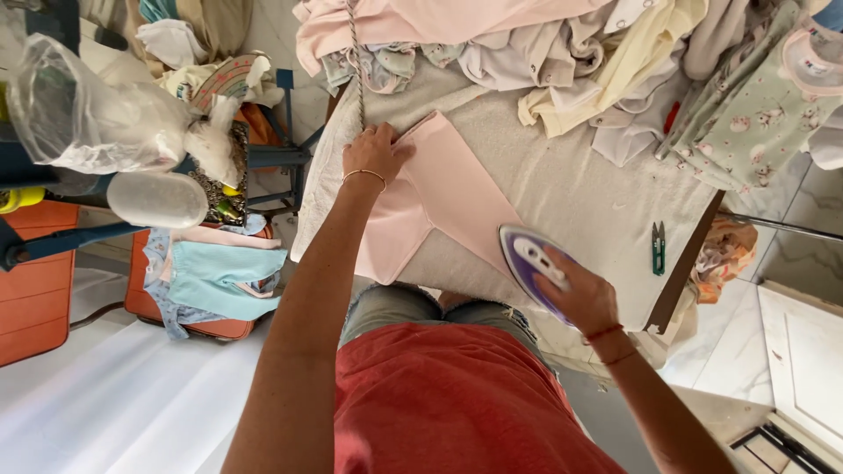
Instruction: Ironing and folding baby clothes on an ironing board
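Head view, steeply down, close.

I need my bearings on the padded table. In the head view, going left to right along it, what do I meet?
Left hand pressing the flat pale pink garment → purple and white steam iron under the right hand → small green thread snips lying near the table's brown right edge.

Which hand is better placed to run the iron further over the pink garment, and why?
Probably the right hand: it already grips the purple iron on the pink garment. The left hand presses the cloth flat near its far edge.
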